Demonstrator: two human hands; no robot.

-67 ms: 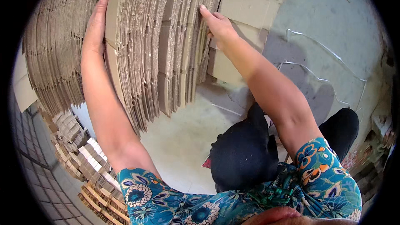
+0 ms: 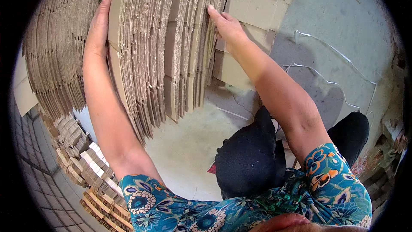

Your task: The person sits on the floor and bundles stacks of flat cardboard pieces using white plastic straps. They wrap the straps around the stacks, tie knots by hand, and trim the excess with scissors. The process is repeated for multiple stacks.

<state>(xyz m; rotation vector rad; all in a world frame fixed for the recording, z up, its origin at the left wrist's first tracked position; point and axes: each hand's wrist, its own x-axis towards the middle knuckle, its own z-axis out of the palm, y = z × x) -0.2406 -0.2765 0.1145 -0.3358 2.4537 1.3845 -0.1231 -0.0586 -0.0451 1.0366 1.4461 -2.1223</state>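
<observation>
A thick bundle of brown cardboard sheets (image 2: pixel 143 56), standing on edge side by side, fills the space between my hands. My left hand (image 2: pixel 99 25) lies along the bundle's left face with its fingers stretched upward, pressing against the outer sheet. At the right face is my right hand (image 2: pixel 226 25); its thumb rests on the sheet edges and its other fingers bend behind, partly hidden. The lower ends of the sheets are uneven and hang over the pale floor.
Another cardboard stack (image 2: pixel 56 51) stands close on the left. Flat cardboard pieces (image 2: pixel 246 6) lie beyond my right hand. A white strap (image 2: pixel 334 51) loops over the floor at right. My dark-trousered knee (image 2: pixel 249 159) is below; more stacked cardboard (image 2: pixel 101 197) sits at lower left.
The lower ends of the cardboard sheets have dropped slightly toward me. My right hand has shifted a little to the right; my left hand has barely moved.
</observation>
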